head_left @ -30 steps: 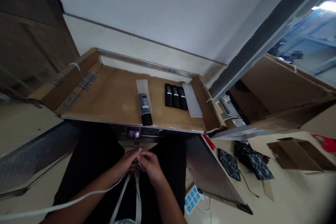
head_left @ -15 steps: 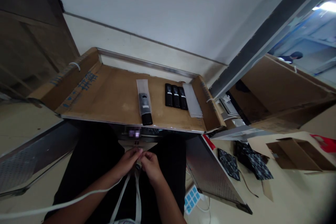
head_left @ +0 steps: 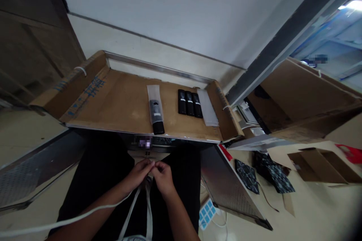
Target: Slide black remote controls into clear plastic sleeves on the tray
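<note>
Over my lap, my left hand (head_left: 140, 172) and my right hand (head_left: 163, 175) meet at the fingertips, both with curled, closed fingers. Whatever they may pinch is too small or hidden to make out. Just beyond them is a cardboard tray (head_left: 127, 98). On it, nearest my hands, lies a black remote control (head_left: 158, 127), partly inside a translucent sleeve (head_left: 153, 91), its lower end sticking out. Three more black remotes (head_left: 189, 103) rest side by side further right, and flat translucent sleeves (head_left: 207, 108) lie beside them.
A white cable (head_left: 93, 211) crosses my left forearm. Metal panels (head_left: 234, 188) slope down on either side of my legs. On the floor at right are patterned dark pieces (head_left: 247, 176), an open cardboard box (head_left: 319, 165) and a blue-and-white item (head_left: 207, 214). A person (head_left: 316, 60) is far back.
My right fingers have shifted slightly up against the left fingertips, and both hands stay together over my lap. The remotes and sleeves on the tray have not moved.
</note>
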The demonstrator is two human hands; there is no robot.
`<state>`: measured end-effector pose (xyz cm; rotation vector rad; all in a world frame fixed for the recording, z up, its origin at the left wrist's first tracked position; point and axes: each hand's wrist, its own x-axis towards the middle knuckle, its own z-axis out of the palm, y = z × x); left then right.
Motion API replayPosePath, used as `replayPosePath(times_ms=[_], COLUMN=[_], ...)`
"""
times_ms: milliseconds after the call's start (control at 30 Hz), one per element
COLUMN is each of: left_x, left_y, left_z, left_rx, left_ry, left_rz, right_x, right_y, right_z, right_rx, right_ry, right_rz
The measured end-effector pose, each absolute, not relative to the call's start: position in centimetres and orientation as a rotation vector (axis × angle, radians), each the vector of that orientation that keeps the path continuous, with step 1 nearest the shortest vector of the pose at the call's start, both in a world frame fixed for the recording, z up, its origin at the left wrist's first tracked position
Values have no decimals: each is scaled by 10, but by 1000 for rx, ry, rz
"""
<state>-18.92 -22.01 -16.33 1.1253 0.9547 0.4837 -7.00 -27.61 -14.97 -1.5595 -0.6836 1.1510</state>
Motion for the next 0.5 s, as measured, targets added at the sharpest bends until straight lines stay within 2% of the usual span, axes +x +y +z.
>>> replayPosePath(times_ms=[133, 333, 500], left_x=[-189, -189, -189], left_y=[-219, -218, -218], left_z=[-166, -163, -161], left_rx=[1107, 1016, 923], left_ry=[989, 1012, 986], left_rz=[501, 495, 433], right_x=[-69, -67, -67], right_y=[-275, -276, -280], right_z=[-151, -150, -150], right_rx=[-1538, -1469, -1436], right_ry=[-610, -478, -527], right_rz=[1129, 1401, 1428])
